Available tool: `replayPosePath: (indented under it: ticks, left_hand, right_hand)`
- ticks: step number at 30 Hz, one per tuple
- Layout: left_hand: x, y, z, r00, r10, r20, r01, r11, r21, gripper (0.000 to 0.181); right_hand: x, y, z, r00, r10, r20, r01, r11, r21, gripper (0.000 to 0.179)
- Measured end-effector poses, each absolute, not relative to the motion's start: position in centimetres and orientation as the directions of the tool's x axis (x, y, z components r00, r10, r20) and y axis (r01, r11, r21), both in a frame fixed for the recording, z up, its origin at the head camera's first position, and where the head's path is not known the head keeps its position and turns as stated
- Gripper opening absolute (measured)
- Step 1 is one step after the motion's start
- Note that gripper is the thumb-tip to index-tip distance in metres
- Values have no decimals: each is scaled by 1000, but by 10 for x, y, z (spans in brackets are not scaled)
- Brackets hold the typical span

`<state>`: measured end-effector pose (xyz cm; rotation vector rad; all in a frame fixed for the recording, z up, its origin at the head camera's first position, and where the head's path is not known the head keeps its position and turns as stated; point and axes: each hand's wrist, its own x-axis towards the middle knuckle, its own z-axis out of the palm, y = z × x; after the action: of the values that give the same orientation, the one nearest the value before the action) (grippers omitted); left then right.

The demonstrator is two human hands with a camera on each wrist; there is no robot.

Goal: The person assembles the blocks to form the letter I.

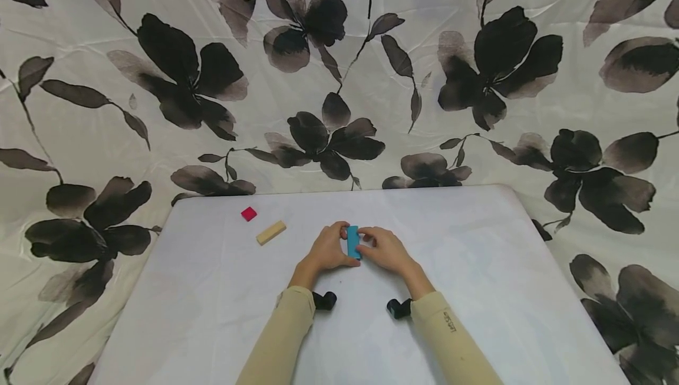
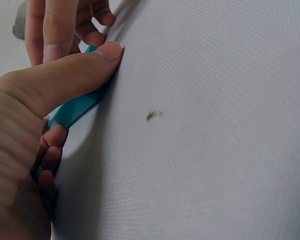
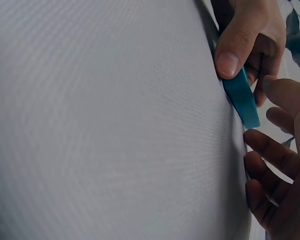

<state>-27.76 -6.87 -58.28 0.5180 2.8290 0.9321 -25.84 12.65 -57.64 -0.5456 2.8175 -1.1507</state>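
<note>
A blue rectangular block (image 1: 353, 242) stands with its long side pointing away from me, near the middle of the white table. My left hand (image 1: 329, 249) grips it lengthwise: the thumb is at the near end, and fingertips curl round the far end. In the left wrist view, the left thumb lies across the block (image 2: 77, 107). On the other side, my right hand (image 1: 388, 249) has its thumb and fingers loosely bent beside the block's right edge. The right wrist view shows these fingers (image 3: 272, 152) spread around the block's end (image 3: 244, 100) without closing on it.
Further back on the left lie a red block (image 1: 249, 214) and a pale wooden block (image 1: 271, 233). The white table (image 1: 477, 290) ends at a floral cloth (image 1: 329, 78) behind it. A small dark speck (image 2: 152, 115) marks the surface close to the left hand.
</note>
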Motion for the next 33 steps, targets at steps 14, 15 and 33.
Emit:
replayPosePath:
  ticks: [14,15,33]
  left_hand:
    - [-277,-69,-587,-931,364,-3,291,749,595,102]
    - [-277,-69,-587,-932,362,-5,289,752,593,102]
    - [-278,-70,-588,-932,361,17,302,750,589,102]
  right_hand:
    - [-258,124,-580,-931,-347,114,-334,685,-648,42]
    - [-259,123,-580,-931,-346,113,-334,686,-646,42]
    - [-265,124,-582,-938,-338,70,-276,613,-740,43]
